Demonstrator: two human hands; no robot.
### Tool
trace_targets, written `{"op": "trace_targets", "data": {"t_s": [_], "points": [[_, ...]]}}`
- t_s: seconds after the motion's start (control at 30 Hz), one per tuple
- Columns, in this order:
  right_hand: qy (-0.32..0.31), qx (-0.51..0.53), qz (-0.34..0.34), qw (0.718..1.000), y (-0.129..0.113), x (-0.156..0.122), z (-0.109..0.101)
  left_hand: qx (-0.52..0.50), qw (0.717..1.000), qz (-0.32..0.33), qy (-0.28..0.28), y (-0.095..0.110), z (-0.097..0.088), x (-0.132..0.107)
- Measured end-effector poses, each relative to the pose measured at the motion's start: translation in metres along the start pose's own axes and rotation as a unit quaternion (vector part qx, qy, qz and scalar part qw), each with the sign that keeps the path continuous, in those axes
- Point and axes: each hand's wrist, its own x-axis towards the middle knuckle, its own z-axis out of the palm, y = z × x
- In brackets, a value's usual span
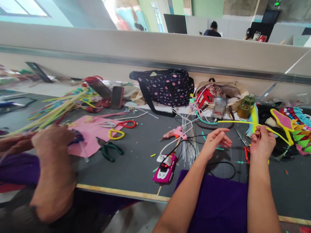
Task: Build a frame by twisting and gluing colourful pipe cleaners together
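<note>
At right, over the dark grey counter [138, 168], a long, thin yellow strip [239, 122] is pinched in the right hand [263, 140]; the grip of the left hand [216, 142] cannot be told. Seemingly light and bendable, the strip is best held mid-length.

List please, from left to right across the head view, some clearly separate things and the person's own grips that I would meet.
Steel pliers with dark green handles → magenta-and-white device with a red light → left grip → right grip → green-and-orange spiky piece.
</note>
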Motion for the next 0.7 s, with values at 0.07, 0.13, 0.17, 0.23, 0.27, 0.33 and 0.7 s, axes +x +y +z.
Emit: {"op": "trace_targets", "data": {"t_s": [0.07,0.13,0.17,0.23,0.27,0.33,0.7], "points": [[0.008,0.013,0.004,1.000,0.001,0.001,-0.001,-0.005,0.999,-0.028,-0.037,-0.002,0.000,0.000],[0.015,0.026,0.010,1.000,0.003,0.002,-0.002,-0.005,0.996,-0.057,-0.072,-0.005,0.000,0.000],[0.018,0.032,0.015,0.999,0.004,0.002,-0.003,-0.003,0.993,-0.072,-0.091,-0.006,0.000,0.000],[0.025,0.046,0.022,0.998,0.006,0.004,-0.005,0.002,0.988,-0.099,-0.123,-0.011,0.001,0.000],[0.028,0.051,0.023,0.998,0.007,0.004,-0.006,0.003,0.985,-0.108,-0.135,-0.014,0.001,0.000],[0.037,0.055,0.022,0.998,0.009,0.005,-0.007,0.003,0.981,-0.118,-0.154,-0.019,0.002,0.000],[0.048,0.050,0.033,0.997,0.013,0.006,-0.009,-0.010,0.972,-0.157,-0.172,-0.034,0.006,0.003]]}}
